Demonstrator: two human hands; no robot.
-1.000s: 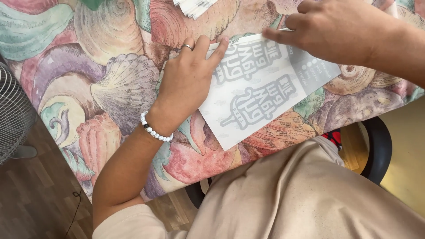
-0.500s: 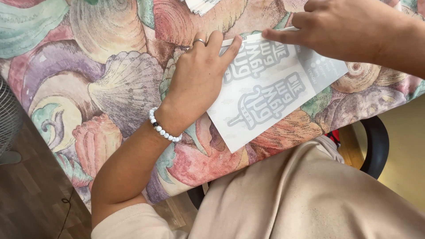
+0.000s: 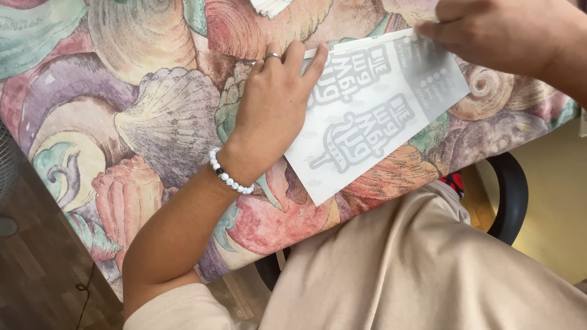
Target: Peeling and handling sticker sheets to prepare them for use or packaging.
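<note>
Shell-print tablecloth [image 3: 122, 116] | printed sheet [image 3: 373, 116] — long axis diagonal | both hands pressing

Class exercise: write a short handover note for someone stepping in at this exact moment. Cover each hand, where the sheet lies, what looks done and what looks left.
Left hand: flat, palm down, pinning the left edge of the white printed sheet; ring on one finger, white bead bracelet at the wrist.
Right hand: fingertips on the sheet's far right corner, pressing or pinching it; which, I cannot tell.
Sheet: lies flat and slanted on the seashell-patterned tablecloth, near the table's front edge, grey printed designs facing up.
Done: sheet laid out and held steady.
Left: nothing shows peeled, cut or folded yet.
</note>
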